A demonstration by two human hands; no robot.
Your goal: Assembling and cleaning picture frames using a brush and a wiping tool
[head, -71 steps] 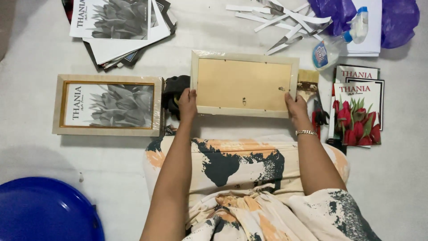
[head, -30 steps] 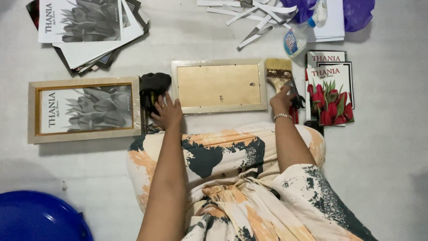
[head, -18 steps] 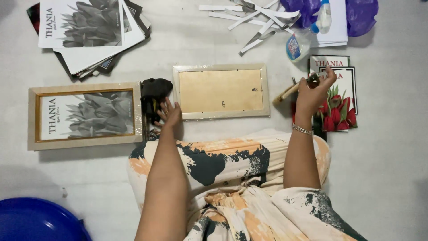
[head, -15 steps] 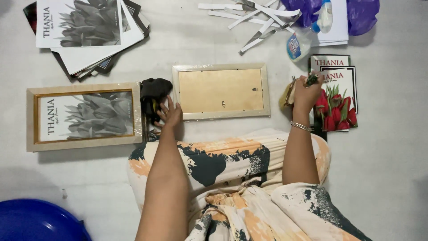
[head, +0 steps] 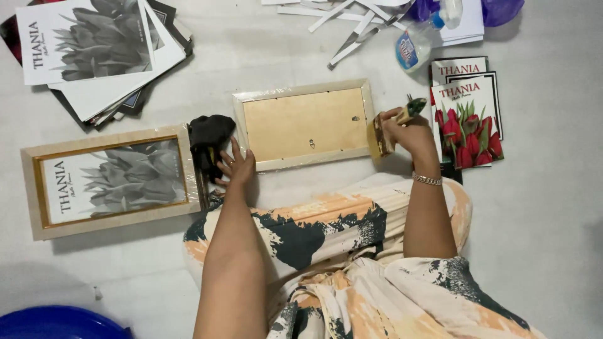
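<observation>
The person's right hand (head: pixel 411 129) has its fingers closed around a paintbrush (head: pixel 384 129) with a green-tipped handle, its broad bristle end hanging just off the right edge of a face-down picture frame (head: pixel 304 123) lying on the white floor (head: pixel 540 207). The left hand (head: pixel 235 168) rests with fingers spread open beside the frame's lower left corner, touching a black cloth (head: pixel 208 135). A framed grey flower print (head: pixel 110 179) lies to the left, red tulip prints (head: pixel 468 113) to the right.

Both bare arms reach forward, hands well apart.
Left hand (head: pixel 235 166) lies low, fingers spread and pointing ahead; right hand (head: pixel 407 129) is lifted, fingers curled in a closed grip, a thin bracelet on its wrist.
</observation>
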